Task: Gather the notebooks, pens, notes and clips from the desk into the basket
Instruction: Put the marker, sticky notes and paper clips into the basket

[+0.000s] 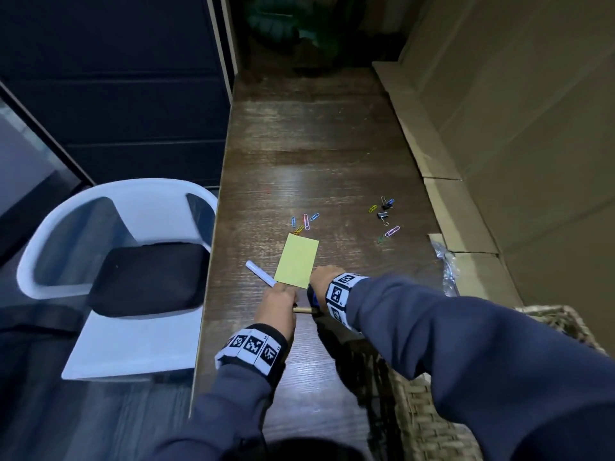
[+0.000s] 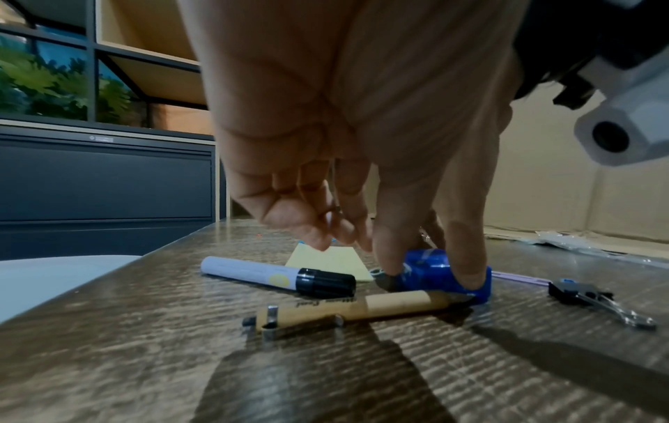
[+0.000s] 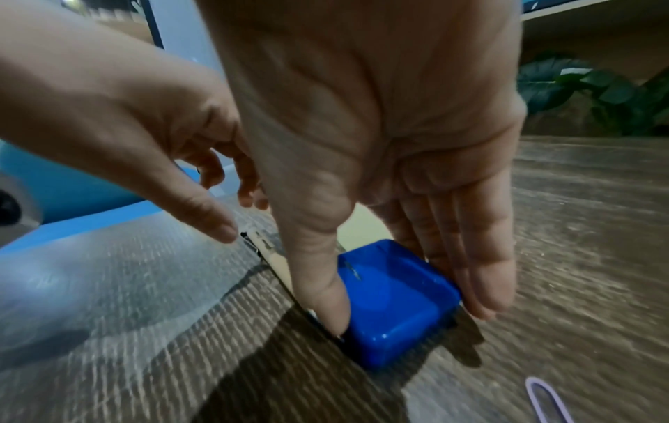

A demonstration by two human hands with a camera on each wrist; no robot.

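My right hand point(image 1: 324, 277) pinches a small blue plastic box point(image 3: 394, 312) between thumb and straight fingers; the box sits on the wooden desk point(image 1: 316, 144). A tan pen point(image 2: 362, 310) lies against the box's near side. My left hand point(image 1: 278, 306) hovers just left of it with loosely curled fingers point(image 2: 311, 223) and holds nothing. Beneath that hand lies a white marker point(image 2: 253, 272) with a black cap. A yellow note point(image 1: 297, 261) is just beyond. Coloured paper clips point(image 1: 304, 221) and black binder clips point(image 1: 383, 214) are scattered farther out.
A wicker basket point(image 1: 429, 414) stands at the desk's near right corner under my right arm. Cardboard point(image 1: 449, 194) lines the right edge, with crumpled plastic wrap point(image 1: 447, 264) beside it. A white chair point(image 1: 116, 261) stands left of the desk. A plant point(image 1: 293, 24) is at the far end.
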